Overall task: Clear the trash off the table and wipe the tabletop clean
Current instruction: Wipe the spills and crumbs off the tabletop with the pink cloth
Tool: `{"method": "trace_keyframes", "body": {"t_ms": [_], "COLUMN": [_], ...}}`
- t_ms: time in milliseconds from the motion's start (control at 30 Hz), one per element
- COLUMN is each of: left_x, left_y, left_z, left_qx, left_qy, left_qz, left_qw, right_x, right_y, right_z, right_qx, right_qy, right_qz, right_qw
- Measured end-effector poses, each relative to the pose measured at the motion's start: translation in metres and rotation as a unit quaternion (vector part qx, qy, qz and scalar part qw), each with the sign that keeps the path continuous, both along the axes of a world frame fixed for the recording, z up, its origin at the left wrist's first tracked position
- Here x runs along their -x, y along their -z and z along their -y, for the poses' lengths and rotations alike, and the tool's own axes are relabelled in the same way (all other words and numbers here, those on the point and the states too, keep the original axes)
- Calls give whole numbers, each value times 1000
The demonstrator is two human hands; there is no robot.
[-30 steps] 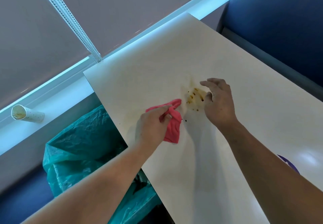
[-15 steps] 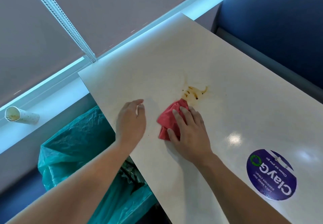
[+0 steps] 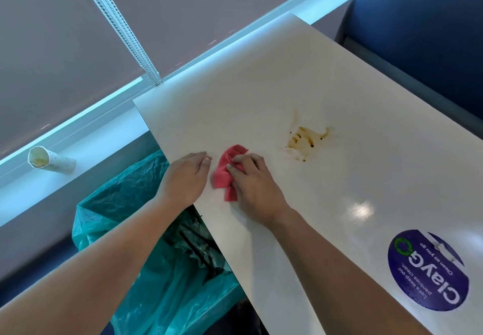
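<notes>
A crumpled red cloth [image 3: 224, 171] lies on the white tabletop [image 3: 261, 94] near its left edge. My right hand [image 3: 254, 188] rests on the cloth, its fingers curled over the cloth's right side and bunching it. My left hand [image 3: 184, 178] lies flat on the table just left of the cloth, fingers straight, fingertips close to the cloth. A brown smeared stain [image 3: 304, 140] with dark specks sits on the tabletop to the upper right of the cloth, apart from both hands.
A bin lined with a teal plastic bag [image 3: 146, 230] stands under the table's left edge, with dark trash inside. A tipped paper cup [image 3: 49, 162] lies on the window ledge at left. A round purple sticker [image 3: 428, 269] marks the table's near right. A blue seat back [image 3: 423, 21] rises behind.
The cloth passed from my left hand to my right. My right hand then drew it left and nearer, away from the stain, and now bunches it. My left hand lies flat beside it.
</notes>
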State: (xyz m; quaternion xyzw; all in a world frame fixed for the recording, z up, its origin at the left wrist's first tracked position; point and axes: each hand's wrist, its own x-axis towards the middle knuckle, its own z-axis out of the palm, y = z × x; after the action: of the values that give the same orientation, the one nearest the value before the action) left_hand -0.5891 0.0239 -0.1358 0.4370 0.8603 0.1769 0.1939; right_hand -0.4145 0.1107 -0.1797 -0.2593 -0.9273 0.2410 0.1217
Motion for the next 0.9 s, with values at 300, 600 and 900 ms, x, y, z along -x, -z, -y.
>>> {"method": "trace_keyframes", "body": {"t_ms": [300, 600, 900], "left_x": [62, 70, 69], "left_y": [-12, -20, -20], "left_z": [5, 10, 12], "left_qx": [130, 192, 210], "left_qy": [9, 75, 99], "left_qz": [-15, -33, -56], "left_qw": [991, 978, 971], "right_x": [11, 62, 53], "right_y": [-5, -2, 8], "right_z": [-15, 68, 68], "right_qx": [-57, -22, -36], "right_qy": [27, -26, -31], "right_qz": [8, -4, -32], "right_qw": [998, 999, 998]}}
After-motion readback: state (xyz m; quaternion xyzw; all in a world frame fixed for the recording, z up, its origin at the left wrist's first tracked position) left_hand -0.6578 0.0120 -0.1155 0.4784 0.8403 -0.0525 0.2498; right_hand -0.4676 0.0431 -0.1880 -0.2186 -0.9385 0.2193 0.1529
